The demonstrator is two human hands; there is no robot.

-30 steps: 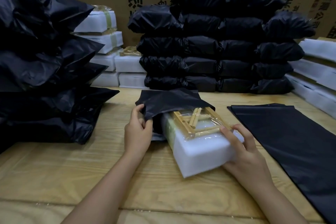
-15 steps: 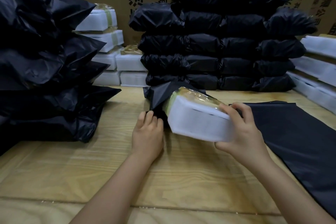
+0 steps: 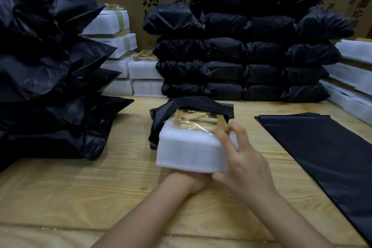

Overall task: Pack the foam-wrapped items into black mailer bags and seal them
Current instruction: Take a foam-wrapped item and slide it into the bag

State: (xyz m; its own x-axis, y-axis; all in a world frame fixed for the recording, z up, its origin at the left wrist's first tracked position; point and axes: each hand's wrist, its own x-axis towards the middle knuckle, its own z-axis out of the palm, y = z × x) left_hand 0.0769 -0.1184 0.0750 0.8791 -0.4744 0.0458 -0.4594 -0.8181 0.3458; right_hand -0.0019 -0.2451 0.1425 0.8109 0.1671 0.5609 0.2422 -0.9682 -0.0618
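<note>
The foam-wrapped item [image 3: 187, 153] lies at the middle of the wooden counter [image 3: 80, 197], its far end tucked into the open mouth of a black mailer bag [image 3: 193, 106], its near white end and part of its clear-wrapped top outside the bag. The right hand [image 3: 243, 163] grasps the item's near corner at four o'clock, fingers [image 3: 239, 135] curled over the top and thumb under the front edge. The left hand [image 3: 189, 180] reaches beneath the item at six o'clock; I cannot tell how its fingers lie, since the foam hides them. At three o'clock of the item flat empty bags [image 3: 322, 147] lie on the counter. At twelve o'clock stands a stack of filled black bags [image 3: 241, 56], at nine o'clock a heap of black bags [image 3: 50, 76], and at eleven o'clock white foam blocks [image 3: 120, 66].
</note>
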